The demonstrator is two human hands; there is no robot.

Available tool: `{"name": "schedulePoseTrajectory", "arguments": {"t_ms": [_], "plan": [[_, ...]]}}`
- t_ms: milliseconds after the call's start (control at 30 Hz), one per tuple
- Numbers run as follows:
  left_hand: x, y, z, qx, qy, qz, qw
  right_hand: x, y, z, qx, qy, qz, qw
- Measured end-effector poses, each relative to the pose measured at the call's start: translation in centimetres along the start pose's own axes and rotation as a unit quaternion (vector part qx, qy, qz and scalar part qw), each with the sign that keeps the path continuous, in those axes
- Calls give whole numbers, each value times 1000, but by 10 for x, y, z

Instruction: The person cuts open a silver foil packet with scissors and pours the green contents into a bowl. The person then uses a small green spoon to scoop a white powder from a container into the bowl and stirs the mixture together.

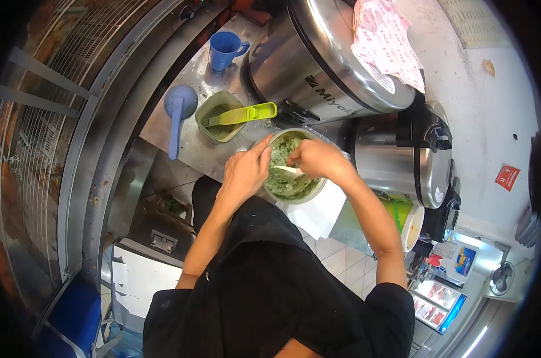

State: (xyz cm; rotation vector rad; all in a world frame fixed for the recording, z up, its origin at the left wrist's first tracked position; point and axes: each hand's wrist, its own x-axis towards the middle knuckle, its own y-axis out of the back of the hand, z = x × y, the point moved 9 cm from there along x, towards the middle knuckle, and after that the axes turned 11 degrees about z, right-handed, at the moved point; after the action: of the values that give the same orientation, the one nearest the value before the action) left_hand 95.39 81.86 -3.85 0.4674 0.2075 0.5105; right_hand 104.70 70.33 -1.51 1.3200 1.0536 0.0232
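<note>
A round, pale bowl point(320, 188) holds a moist green mixture point(285, 185) with lighter, whitish-green parts toward the far side. My left hand point(249, 168) grips the bowl's left rim between thumb and fingers. Reaching in from the right, my right hand point(317, 159) is closed around a white spoon point(285, 169), whose bowl lies in the mixture; most of its handle is hidden by the fingers. Just left of the bowl stands a square greenish container point(203, 109) with a yellow-green scoop point(243, 115) resting in it.
A blue ladle point(176, 107) and a blue plastic mug point(222, 51) are on the metal counter point(158, 123). Beyond the bowl are a large Miyako rice cooker point(288, 67) and a smaller steel cooker point(384, 154). White paper point(319, 212) lies by the counter edge, near a green tub point(400, 217).
</note>
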Motion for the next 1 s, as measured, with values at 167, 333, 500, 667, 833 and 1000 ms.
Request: {"name": "schedulePoseTrajectory", "arguments": {"t_ms": [167,333,500,667,833,1000], "plan": [[2,0,4,20,-24,21,999,-35,30,-3,-17,-7,44,999],[0,2,4,18,-27,50,998,-68,59,3,-38,-15,78,996],[0,-1,9,23,-53,69,996,-12,19,18,-119,-50,109,986],[-1,6,6,38,-49,116,991,-8,0,-10,-133,26,144,980],[2,9,4,27,-66,133,989,-53,42,-36,-197,6,203,959],[9,15,1,10,-54,144,988,-20,-5,-53,-229,96,227,942]]}}
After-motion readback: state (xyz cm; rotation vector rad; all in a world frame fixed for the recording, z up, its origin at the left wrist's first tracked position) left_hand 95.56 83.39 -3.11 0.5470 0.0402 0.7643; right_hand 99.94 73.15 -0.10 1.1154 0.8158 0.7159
